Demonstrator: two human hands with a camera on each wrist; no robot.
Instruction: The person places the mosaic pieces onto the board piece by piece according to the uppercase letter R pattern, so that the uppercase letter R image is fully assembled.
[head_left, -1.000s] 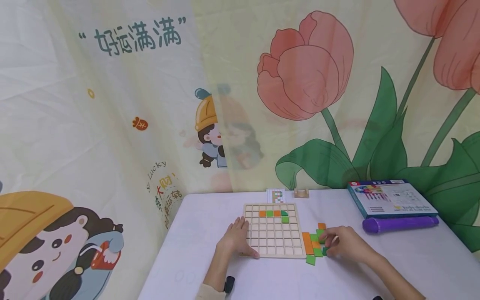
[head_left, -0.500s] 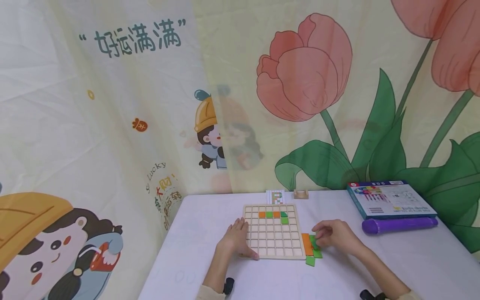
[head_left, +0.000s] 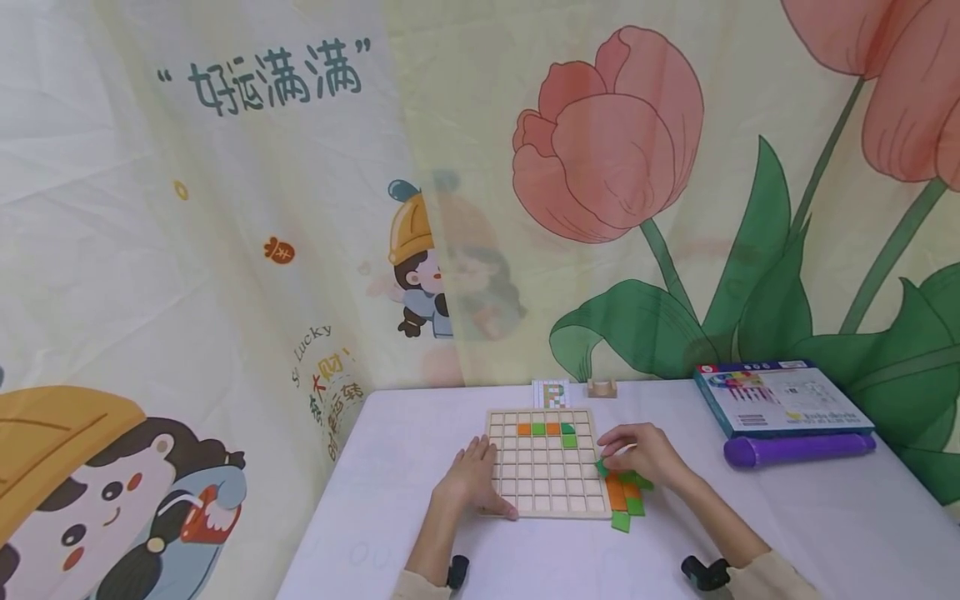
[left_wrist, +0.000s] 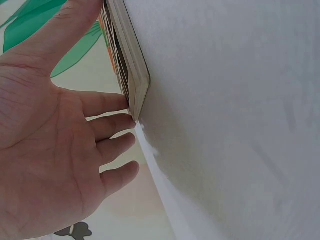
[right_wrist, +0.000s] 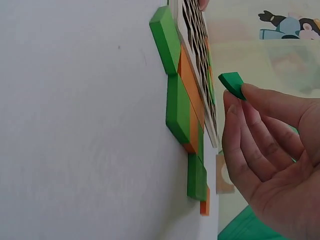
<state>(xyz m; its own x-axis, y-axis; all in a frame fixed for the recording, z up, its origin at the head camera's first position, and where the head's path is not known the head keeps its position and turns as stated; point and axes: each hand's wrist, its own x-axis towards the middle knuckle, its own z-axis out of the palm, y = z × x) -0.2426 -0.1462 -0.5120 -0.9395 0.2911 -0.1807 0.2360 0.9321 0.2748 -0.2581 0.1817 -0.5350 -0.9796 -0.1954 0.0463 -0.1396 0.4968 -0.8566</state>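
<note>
A wooden grid board lies on the table, with orange and green tiles in a few upper cells. My left hand rests along its left side, fingers straight at the edge and thumb near the front corner. In the left wrist view, the fingertips meet the board's pale rim. My right hand pinches a small dark green tile between thumb and fingers, over the board's right edge. Below that hand, loose green and orange tiles lie beside the board.
Behind the board are a small pattern card and a little wooden holder. A flat box and a purple tube-shaped object lie at the back right. A printed curtain hangs behind the table.
My right hand has moved left from the loose tiles to the board's right edge, now carrying the dark green tile. My left hand has stayed in place.
</note>
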